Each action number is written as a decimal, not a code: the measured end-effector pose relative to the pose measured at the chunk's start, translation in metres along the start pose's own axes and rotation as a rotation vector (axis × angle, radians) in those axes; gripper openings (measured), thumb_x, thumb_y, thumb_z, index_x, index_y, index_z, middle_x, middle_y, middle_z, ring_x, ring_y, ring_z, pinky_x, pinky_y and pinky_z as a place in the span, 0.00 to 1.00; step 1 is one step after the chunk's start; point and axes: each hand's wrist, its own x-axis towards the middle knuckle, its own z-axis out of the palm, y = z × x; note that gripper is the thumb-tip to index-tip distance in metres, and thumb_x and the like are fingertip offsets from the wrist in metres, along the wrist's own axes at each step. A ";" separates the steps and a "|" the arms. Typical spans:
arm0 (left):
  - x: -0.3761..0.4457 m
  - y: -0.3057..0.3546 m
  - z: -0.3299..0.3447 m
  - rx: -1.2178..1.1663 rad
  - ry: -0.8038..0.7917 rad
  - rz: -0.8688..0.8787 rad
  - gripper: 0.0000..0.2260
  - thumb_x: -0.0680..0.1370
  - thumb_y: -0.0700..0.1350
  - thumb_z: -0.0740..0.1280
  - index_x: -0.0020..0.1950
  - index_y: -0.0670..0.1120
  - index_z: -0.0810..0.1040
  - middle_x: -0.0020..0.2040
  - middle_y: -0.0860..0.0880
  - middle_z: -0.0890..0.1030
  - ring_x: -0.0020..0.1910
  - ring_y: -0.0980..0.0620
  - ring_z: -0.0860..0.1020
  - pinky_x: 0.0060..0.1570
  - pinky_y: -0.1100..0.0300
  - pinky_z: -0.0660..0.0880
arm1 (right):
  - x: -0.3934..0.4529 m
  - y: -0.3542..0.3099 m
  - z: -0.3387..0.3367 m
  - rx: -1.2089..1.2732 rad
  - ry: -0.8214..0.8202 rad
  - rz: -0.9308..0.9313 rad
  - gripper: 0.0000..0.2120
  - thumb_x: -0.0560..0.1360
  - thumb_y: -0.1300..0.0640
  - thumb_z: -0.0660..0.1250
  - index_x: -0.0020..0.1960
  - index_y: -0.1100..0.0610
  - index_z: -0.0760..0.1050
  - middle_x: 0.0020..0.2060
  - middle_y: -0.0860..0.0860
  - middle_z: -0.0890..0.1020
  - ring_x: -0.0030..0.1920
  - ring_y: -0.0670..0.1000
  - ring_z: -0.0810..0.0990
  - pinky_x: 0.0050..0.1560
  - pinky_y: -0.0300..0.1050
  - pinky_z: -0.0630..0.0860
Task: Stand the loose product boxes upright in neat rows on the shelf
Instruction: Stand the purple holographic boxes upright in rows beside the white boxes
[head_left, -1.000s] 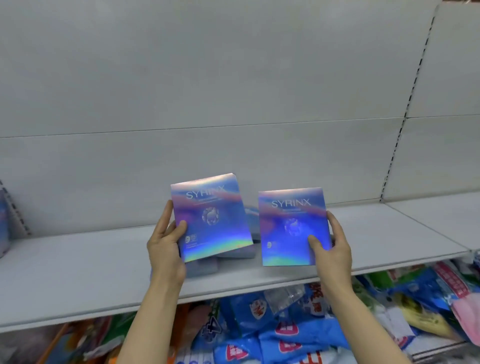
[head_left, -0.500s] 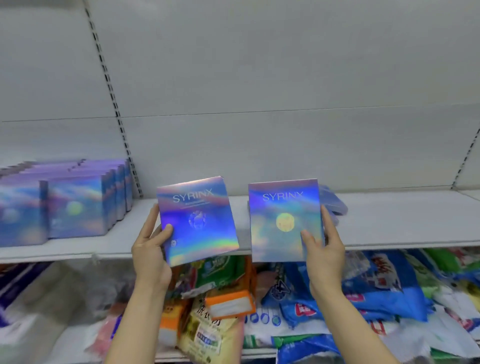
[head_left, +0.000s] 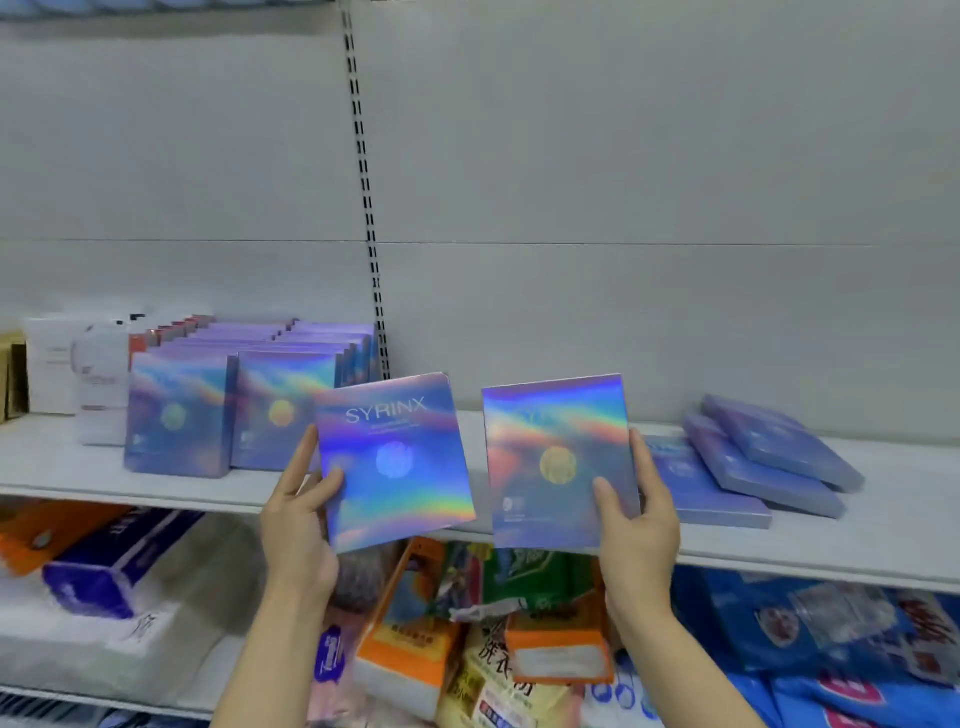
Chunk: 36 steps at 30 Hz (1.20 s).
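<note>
My left hand (head_left: 298, 519) grips a holographic blue-purple SYRINX box (head_left: 392, 460) by its left edge, tilted slightly, in front of the white shelf (head_left: 62, 467). My right hand (head_left: 641, 525) holds a second, matching box (head_left: 558, 460) by its right edge, upright. Both boxes hang in the air at the shelf's front edge. To the left, two rows of the same boxes (head_left: 228, 410) stand upright on the shelf. To the right, three loose boxes (head_left: 748, 462) lie flat, overlapping one another.
A slotted black upright (head_left: 366, 208) runs down the back wall behind the rows. White packages (head_left: 67, 364) stand at the far left of the shelf. The lower shelf holds orange, blue and green bagged goods (head_left: 519, 634).
The view has swung further left, so the standing rows now sit close beside my left hand. Both hands carried their boxes leftward along the shelf, away from the flat pile.
</note>
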 end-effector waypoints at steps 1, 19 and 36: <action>0.006 0.000 -0.004 0.005 0.004 0.009 0.25 0.75 0.30 0.64 0.69 0.50 0.77 0.54 0.48 0.85 0.47 0.50 0.84 0.43 0.54 0.83 | 0.003 0.002 0.011 0.008 -0.008 -0.001 0.28 0.77 0.60 0.68 0.69 0.33 0.67 0.63 0.39 0.73 0.66 0.41 0.70 0.67 0.47 0.69; 0.142 0.084 -0.115 0.045 0.090 0.182 0.26 0.74 0.30 0.66 0.69 0.51 0.77 0.64 0.49 0.81 0.64 0.45 0.78 0.61 0.45 0.76 | -0.037 0.031 0.210 0.093 -0.043 0.045 0.27 0.78 0.62 0.66 0.71 0.39 0.68 0.50 0.36 0.75 0.51 0.33 0.77 0.48 0.35 0.76; 0.245 0.175 -0.241 0.074 -0.015 0.092 0.23 0.78 0.35 0.65 0.68 0.57 0.78 0.66 0.52 0.80 0.64 0.46 0.78 0.56 0.49 0.80 | -0.101 0.046 0.377 -0.365 0.130 -0.066 0.29 0.75 0.62 0.69 0.74 0.55 0.66 0.56 0.58 0.70 0.56 0.57 0.71 0.56 0.42 0.65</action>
